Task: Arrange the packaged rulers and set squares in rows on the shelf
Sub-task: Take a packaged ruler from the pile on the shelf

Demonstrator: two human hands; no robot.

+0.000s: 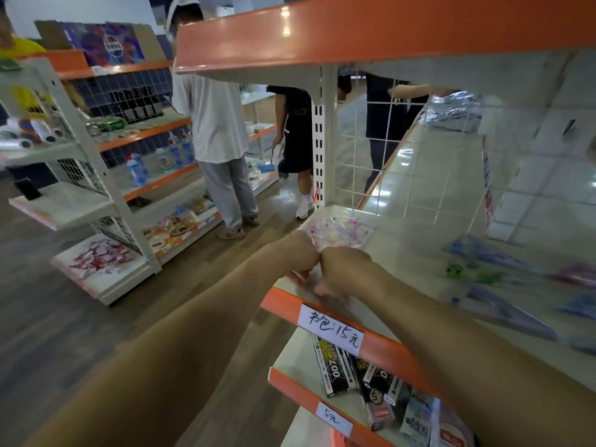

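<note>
Grip: left hand (303, 258) and right hand (343, 269) are knuckle to knuckle at the front-left corner of the shelf. Fingers curl down and are blurred, so I cannot tell if they pinch the packet's near end or only press on it.
Shelf: (419, 227) glossy cream metal deck with an orange front lip and a white wire-grid back. It is flat and slick, so flat packs likely slide and square up easily.
Loose packets: (490, 253) thin plastic sleeves in blue, green and purple. Some look triangular, likely set squares. They lie askew toward the right side, from mid-depth to the front edge, and are not in rows yet.
Pink packet: (338, 232) clear crinkly sleeve with pink-white print, lying flat just behind both hands near the left edge, beside the upright post (321, 140). It is probably being squared to the corner to start a row.
Price tag: (332, 330) white handwritten paper slip on the orange lip, just below the hands.
</note>
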